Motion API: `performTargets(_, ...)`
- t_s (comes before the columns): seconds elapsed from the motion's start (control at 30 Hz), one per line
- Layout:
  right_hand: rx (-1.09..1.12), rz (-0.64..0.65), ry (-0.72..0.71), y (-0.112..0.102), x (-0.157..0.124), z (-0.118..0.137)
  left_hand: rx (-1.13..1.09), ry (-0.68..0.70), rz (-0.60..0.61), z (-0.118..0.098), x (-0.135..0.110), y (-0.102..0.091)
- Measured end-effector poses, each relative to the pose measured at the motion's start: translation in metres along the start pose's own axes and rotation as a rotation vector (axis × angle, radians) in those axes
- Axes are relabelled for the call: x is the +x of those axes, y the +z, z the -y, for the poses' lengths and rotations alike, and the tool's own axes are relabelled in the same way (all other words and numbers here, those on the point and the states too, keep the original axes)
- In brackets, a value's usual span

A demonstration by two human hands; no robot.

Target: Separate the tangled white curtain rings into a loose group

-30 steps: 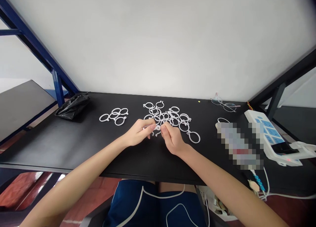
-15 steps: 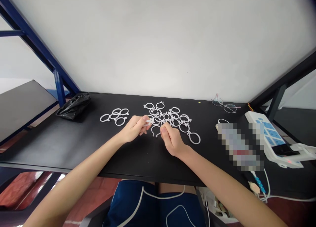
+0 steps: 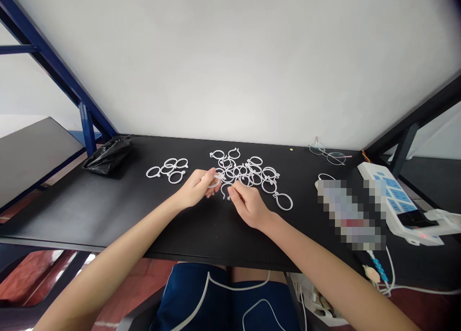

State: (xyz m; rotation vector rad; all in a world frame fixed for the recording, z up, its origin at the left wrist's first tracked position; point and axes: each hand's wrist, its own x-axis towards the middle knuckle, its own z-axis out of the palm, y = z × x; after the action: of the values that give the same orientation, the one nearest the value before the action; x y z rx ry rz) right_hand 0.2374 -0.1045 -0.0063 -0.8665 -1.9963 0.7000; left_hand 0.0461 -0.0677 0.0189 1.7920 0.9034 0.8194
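white wall fills the back of the view, above a black worktop (image 3: 90,211) braced by a blue steel frame (image 3: 54,69) at the left. a pixelated patch (image 3: 347,216) hides whatever lies toward the right end of the worktop, beside a white power strip (image 3: 387,196). a black plastic bag (image 3: 108,156) and a pair of wire glasses (image 3: 329,157) sit along the back edge. white plastic curtain rings (image 3: 245,170) lie overlapped in a loose heap at the middle, a smaller cluster (image 3: 167,170) sits to its left, and a single ring (image 3: 283,201) lies just off its near right side. the left hand (image 3: 196,189) is half closed, thumb and fingertips pinching a tilted ring (image 3: 215,180), with part of its rim covered, so whether that ring is closed is hidden. the right hand (image 3: 250,206) is curled, its fingers (image 3: 232,189) drawn together, touching or just beside a c-shaped open ring (image 3: 225,189) at the heap's near edge, its gap facing the person; the contact is too small to make out.
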Motion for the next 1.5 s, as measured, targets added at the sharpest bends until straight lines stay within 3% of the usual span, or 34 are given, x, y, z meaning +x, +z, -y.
performTargets(0.2, -0.094, 0.113, 0.037, 0.002, 0.002, 0.000, -0.102, -0.087, -0.020, 0.005, 0.004, 0.005)
performTargets(0.33, -0.112, 0.119, 0.068, 0.004, 0.002, -0.002, -0.285, -0.162, -0.077, 0.003, 0.008, 0.013)
performTargets(0.53, -0.128, 0.057, 0.058, 0.005, 0.003, -0.005, -0.674, -0.225, -0.346, 0.007, 0.016, 0.004)
performTargets(0.7, -0.122, 0.079, 0.074, 0.005, 0.003, -0.003, -0.808, -0.246, -0.718, 0.021, 0.018, -0.014)
performTargets(0.8, -0.131, 0.078, 0.086, 0.005, 0.003, -0.003, -0.856, -0.317, -0.840, 0.026, 0.019, -0.015)
performTargets(1.1, -0.143, 0.090, 0.093, 0.004, 0.004, -0.002, -0.898, -0.318, -0.930, 0.021, 0.018, -0.005)
performTargets(1.5, -0.178, 0.066, 0.112, 0.005, 0.004, -0.006, -0.951, -0.290, -0.865, 0.021, 0.016, -0.005)
